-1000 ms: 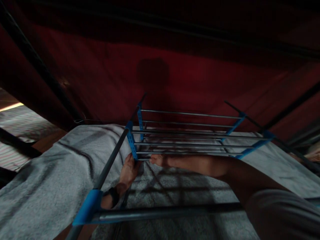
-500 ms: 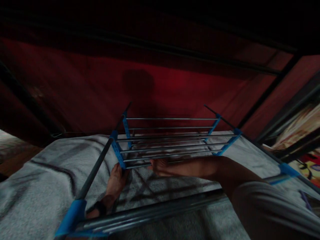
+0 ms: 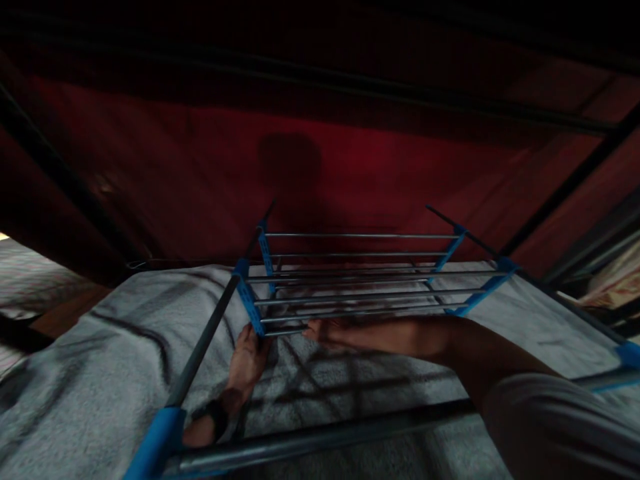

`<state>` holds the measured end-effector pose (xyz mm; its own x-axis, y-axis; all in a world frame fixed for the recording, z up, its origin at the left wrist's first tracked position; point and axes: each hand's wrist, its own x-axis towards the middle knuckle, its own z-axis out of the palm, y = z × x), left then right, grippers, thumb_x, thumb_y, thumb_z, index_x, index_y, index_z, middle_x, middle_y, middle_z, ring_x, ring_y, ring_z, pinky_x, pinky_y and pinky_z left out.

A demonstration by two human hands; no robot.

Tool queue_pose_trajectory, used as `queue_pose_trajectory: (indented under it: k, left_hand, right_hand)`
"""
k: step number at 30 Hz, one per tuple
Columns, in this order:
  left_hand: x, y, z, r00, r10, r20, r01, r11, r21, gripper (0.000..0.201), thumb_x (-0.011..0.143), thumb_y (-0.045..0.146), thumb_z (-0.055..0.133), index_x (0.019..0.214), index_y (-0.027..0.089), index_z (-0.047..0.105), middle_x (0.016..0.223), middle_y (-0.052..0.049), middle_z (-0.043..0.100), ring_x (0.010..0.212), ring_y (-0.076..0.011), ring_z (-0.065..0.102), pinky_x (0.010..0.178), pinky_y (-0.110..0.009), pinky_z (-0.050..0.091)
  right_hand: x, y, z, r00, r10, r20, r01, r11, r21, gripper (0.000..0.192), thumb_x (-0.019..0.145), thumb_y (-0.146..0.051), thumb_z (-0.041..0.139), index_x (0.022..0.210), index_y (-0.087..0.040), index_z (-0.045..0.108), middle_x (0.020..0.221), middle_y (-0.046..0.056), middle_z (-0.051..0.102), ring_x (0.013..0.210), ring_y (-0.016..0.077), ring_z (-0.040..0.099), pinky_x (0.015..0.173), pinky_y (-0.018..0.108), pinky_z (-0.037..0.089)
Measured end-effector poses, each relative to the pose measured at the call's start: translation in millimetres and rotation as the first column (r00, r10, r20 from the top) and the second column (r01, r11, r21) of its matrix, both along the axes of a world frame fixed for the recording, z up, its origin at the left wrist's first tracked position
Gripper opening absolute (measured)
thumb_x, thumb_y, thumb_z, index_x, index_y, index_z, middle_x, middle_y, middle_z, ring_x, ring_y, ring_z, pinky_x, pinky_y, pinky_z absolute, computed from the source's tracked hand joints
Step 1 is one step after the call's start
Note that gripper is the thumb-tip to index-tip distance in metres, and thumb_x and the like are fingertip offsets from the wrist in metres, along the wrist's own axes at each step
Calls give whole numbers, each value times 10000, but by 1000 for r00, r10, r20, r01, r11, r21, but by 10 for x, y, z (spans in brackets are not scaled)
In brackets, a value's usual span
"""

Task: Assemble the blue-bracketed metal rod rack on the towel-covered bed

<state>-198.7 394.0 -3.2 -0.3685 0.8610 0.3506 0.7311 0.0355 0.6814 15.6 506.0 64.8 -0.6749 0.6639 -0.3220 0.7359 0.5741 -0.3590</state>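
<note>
A rack of grey metal tubes with blue plastic brackets lies across a grey blanket [image 3: 125,347]. My left hand [image 3: 250,350], with a dark band at the wrist, is closed around the lower end of a blue bracket [image 3: 251,303]. Beside it, my right hand [image 3: 325,330] reaches in from the right, fingers curled around the lowest metal tube [image 3: 285,333] of that shelf, a short way from the bracket. Its fingertips are partly hidden. Nearer me, a thick tube [image 3: 350,432] runs from another blue bracket [image 3: 157,440] and passes under my right arm.
A red fabric wall [image 3: 360,173] with dark bars [image 3: 300,70] rises behind the rack. More tubes and blue brackets [image 3: 453,247] stand at the far end. Patterned cloth [image 3: 617,273] shows at the right edge, and striped fabric [image 3: 40,273] at the left.
The view has turned a little left, so the rack and both hands appear farther right. Both hands keep their places on the bracket and the tube.
</note>
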Motion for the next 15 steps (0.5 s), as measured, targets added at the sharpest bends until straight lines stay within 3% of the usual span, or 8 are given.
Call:
queue_pose_trajectory:
  k: [3, 8, 15]
  left_hand:
    - [22, -9, 32, 1000, -21, 14, 21, 1000, -14, 182, 881, 374, 499, 990, 247, 572, 1015, -106, 605, 1058, -325, 592, 992, -517, 494]
    - [54, -28, 36, 1000, -14, 23, 15, 1000, -26, 181, 897, 355, 472, 1001, 229, 552, 1064, -133, 594, 1121, -333, 575, 1052, -520, 459]
    - [78, -14, 68, 1000, 18, -16, -19, 999, -28, 218, 876, 370, 431, 962, 201, 539, 1054, -143, 591, 1089, -325, 594, 1045, -525, 475]
  right_hand:
    - [-11, 51, 16, 998, 37, -53, -42, 993, -107, 331, 970, -504, 427, 945, -287, 676, 945, 54, 696, 888, 248, 649, 719, 363, 456]
    - [-27, 89, 49, 996, -6, -90, -16, 969, -247, 266, 939, -477, 479, 946, -305, 681, 965, 62, 682, 981, 286, 626, 785, 393, 435]
    - [5, -71, 195, 999, -43, -31, 38, 988, -147, 304, 954, -494, 451, 993, -266, 647, 942, 68, 658, 882, 263, 600, 713, 376, 408]
